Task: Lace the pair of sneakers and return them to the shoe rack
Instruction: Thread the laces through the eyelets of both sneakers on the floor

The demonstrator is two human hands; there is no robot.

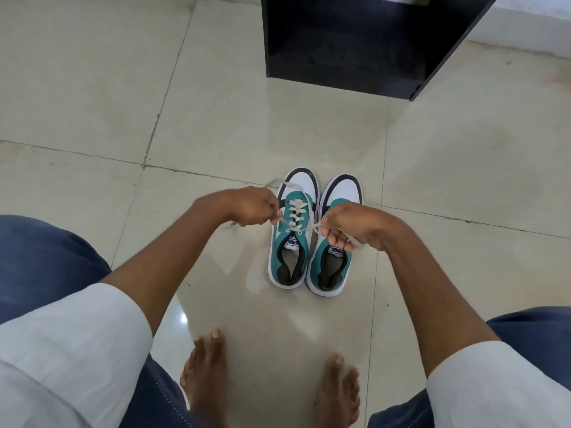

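Two teal, white and black sneakers stand side by side on the floor, toes pointing away from me. The left sneaker (292,242) has a cream lace (295,216) crossed through its eyelets. My left hand (247,208) is closed on the lace's left end, pulled out to the left. My right hand (349,225) grips the right end, held above the tongue of the right sneaker (335,264). The front of the right sneaker is partly hidden by my right hand, so its lacing cannot be seen.
A black shoe rack (346,47) stands on the floor beyond the sneakers, its open shelf facing me. The floor is glossy beige tile (123,118). My bare feet (207,375) and knees in blue trousers are at the bottom of the view.
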